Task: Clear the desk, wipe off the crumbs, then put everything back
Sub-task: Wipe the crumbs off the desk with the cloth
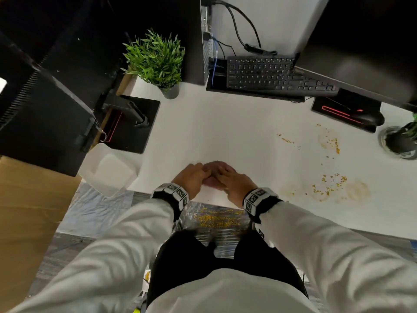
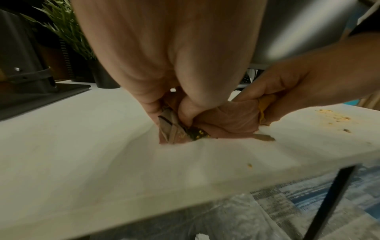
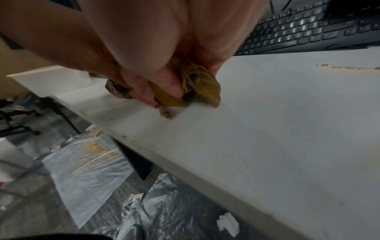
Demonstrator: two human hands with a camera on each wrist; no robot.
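Both the left hand [image 1: 194, 175] and the right hand [image 1: 232, 182] have their fingers curled tightly around one crumpled cloth [image 3: 197, 91], pressed on the white counter [image 1: 225, 132] near its front edge. The cloth looks yellow-brown and wrinkled, mostly hidden between the hands. Orange crumbs [image 1: 329, 186] lie on the counter to the right, apart from the hands.

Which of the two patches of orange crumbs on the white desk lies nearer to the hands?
The patch of orange crumbs near the front edge, just right of the right hand. The other patch lies farther back, toward the black mouse.
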